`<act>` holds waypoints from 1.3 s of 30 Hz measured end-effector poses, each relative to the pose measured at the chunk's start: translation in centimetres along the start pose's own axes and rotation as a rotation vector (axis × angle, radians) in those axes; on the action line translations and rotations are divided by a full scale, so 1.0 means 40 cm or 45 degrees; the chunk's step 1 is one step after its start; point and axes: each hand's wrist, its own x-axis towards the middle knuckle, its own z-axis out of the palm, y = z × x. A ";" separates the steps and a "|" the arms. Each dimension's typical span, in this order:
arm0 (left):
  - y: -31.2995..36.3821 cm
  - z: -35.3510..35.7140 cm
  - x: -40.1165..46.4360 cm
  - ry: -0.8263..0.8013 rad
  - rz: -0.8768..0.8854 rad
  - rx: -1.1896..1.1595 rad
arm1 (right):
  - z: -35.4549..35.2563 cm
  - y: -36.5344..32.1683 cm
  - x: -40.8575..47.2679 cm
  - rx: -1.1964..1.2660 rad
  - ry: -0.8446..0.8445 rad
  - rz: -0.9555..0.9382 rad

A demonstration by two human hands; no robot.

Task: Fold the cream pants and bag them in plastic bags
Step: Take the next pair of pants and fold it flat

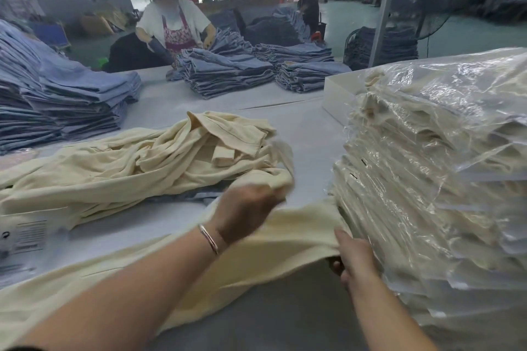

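Both hands are gripping soft cream cotton pants (285, 236) on the table: left hand (245, 212) bunching fabric, right hand (355, 258) pinching the edge beside the tall stack of clear-plastic-bagged cream pants (433, 179). Tugging could probably topple it.

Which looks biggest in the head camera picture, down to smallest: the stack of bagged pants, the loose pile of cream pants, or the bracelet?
1. stack of bagged pants, though it sits nearest the camera, which may exaggerate it.
2. loose pile of cream pants, close behind.
3. bracelet, by far the smallest.
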 end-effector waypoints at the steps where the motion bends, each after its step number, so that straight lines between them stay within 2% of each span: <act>1: 0.038 0.046 -0.043 -0.190 0.058 -0.038 | -0.008 0.010 -0.001 -0.048 0.041 -0.030; 2: 0.070 0.091 -0.085 -0.400 0.020 -0.085 | -0.016 0.024 -0.002 -0.101 0.092 -0.080; 4: 0.113 0.168 -0.161 -0.690 -0.196 -0.118 | -0.032 0.054 -0.015 -0.154 0.144 -0.176; 5: 0.130 0.194 -0.193 -0.790 -0.276 -0.112 | -0.038 0.064 -0.028 -0.122 0.134 -0.206; 7: 0.165 0.220 -0.225 -0.834 -0.291 -0.092 | -0.052 0.083 -0.043 0.017 0.110 -0.252; 10: 0.203 0.225 -0.240 -0.843 -0.323 -0.154 | -0.078 0.099 -0.062 0.113 -0.018 -0.304; 12: 0.211 0.214 -0.248 -0.836 -0.324 -0.176 | -0.084 0.109 -0.066 -0.011 -0.084 -0.300; 14: 0.216 0.192 -0.253 -0.772 -0.254 -0.089 | -0.084 0.111 -0.058 -0.193 0.004 -0.335; 16: 0.222 0.171 -0.270 -0.697 -0.236 0.004 | -0.077 0.095 -0.059 -0.230 0.070 -0.409; 19: 0.199 0.142 -0.325 -0.516 -0.439 0.106 | -0.063 0.047 -0.079 -0.315 0.149 -0.787; 21: 0.169 0.111 -0.376 -0.438 -0.587 0.243 | -0.054 0.005 -0.092 -0.398 0.290 -1.053; 23: 0.139 0.065 -0.419 -0.441 -0.692 0.335 | -0.048 -0.033 -0.089 -0.458 0.382 -1.160; 28: 0.067 -0.049 -0.570 -0.498 -0.769 0.360 | -0.055 -0.048 -0.051 -0.322 0.286 -0.897; 32: 0.011 -0.149 -0.664 -0.308 -0.542 0.531 | -0.038 -0.035 -0.049 -0.036 0.275 -0.681; 34: -0.005 -0.185 -0.689 -0.301 -0.568 0.537 | -0.038 -0.017 -0.042 0.056 0.236 -0.617; 36: 0.002 -0.206 -0.713 -0.339 -0.666 0.547 | -0.041 -0.001 -0.040 -0.101 0.180 -0.591; 39: 0.037 -0.220 -0.774 -0.495 -0.600 0.470 | -0.055 0.021 -0.038 -0.438 0.102 -0.417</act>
